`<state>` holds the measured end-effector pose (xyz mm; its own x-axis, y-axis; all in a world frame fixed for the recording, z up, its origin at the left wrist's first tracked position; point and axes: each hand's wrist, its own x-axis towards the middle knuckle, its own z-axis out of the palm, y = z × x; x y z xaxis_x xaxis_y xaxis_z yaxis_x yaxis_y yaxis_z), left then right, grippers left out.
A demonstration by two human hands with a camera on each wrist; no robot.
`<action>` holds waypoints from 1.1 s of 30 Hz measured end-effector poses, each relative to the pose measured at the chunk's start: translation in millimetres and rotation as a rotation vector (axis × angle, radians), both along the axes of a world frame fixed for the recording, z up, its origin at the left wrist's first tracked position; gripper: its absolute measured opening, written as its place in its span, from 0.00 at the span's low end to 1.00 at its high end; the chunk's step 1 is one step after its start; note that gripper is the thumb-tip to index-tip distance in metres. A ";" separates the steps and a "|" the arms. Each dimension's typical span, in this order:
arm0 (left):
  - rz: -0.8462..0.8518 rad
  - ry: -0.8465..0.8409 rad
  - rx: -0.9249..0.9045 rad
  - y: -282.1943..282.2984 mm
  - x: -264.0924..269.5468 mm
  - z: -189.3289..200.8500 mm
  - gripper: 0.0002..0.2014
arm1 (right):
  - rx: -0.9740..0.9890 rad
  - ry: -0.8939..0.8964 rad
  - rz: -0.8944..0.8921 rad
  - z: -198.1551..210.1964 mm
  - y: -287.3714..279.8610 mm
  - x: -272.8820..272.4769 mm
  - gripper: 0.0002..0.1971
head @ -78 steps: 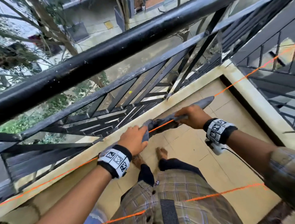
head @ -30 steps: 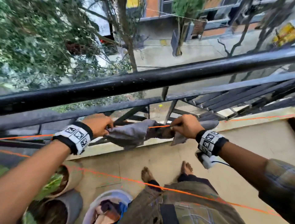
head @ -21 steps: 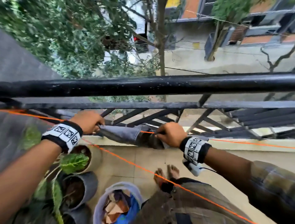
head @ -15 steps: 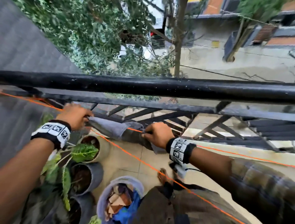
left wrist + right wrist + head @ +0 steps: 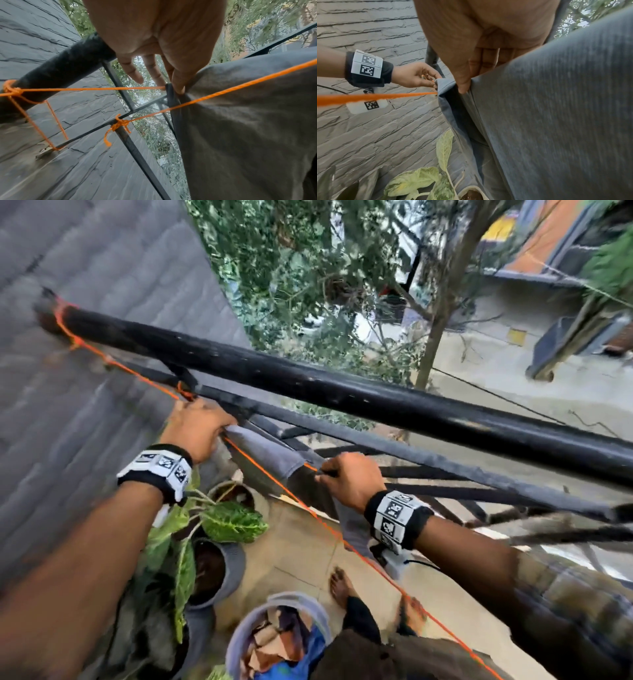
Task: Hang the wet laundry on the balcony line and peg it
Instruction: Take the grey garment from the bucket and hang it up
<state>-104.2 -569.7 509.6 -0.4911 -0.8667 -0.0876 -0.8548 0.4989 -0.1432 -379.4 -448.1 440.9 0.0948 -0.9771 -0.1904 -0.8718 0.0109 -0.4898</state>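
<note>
Grey garment (image 5: 270, 455) over orange line (image 5: 322, 520); railing (image 5: 342, 392) behind, plant pots (image 5: 219, 570) below.

So the orange line (image 5: 267, 470) has the grey garment (image 5: 274, 455) draped right over it. Down on the tiled balcony floor (image 5: 301, 556) there's a laundry basket (image 5: 239, 631) full of clothes, plus a few plant pots (image 5: 233, 566) along the wall.

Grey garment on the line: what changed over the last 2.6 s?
Both hands slid the grey garment along the orange line leftward, up to the knot at the railing beside the wall. Left hand and right hand pinch its ends as before; it stays draped over the line, with no peg in view.
</note>
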 end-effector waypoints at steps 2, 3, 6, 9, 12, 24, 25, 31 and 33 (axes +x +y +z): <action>-0.036 0.063 -0.044 -14.8 19.3 -7.5 0.18 | -0.015 0.000 -0.002 3.0 -17.1 17.2 0.13; -0.050 0.104 -0.075 -22.7 28.5 -11.8 0.17 | -0.013 -0.010 -0.015 3.0 -25.3 23.8 0.12; -0.032 0.203 -0.129 -45.3 54.9 -11.0 0.15 | -0.032 -0.013 -0.045 5.6 -51.5 50.3 0.13; -0.052 0.250 -0.154 -61.7 70.0 -4.1 0.15 | -0.068 0.021 -0.002 12.0 -69.7 71.4 0.14; -0.067 0.317 -0.195 -73.3 88.3 0.4 0.15 | -0.114 0.056 0.045 21.4 -88.5 86.8 0.13; 0.101 0.317 -0.110 -84.4 96.7 -4.5 0.18 | -0.145 0.107 0.073 33.8 -117.2 128.3 0.12; 0.106 0.344 -0.112 -81.7 96.9 -5.6 0.18 | -0.128 0.114 0.076 33.6 -115.8 128.5 0.13; 0.057 0.365 -0.072 -64.9 91.9 -15.6 0.19 | -0.055 0.103 0.067 30.4 -111.6 130.7 0.14; 0.066 0.385 -0.044 -56.8 90.4 -21.6 0.22 | -0.043 0.098 0.069 32.0 -109.4 129.6 0.14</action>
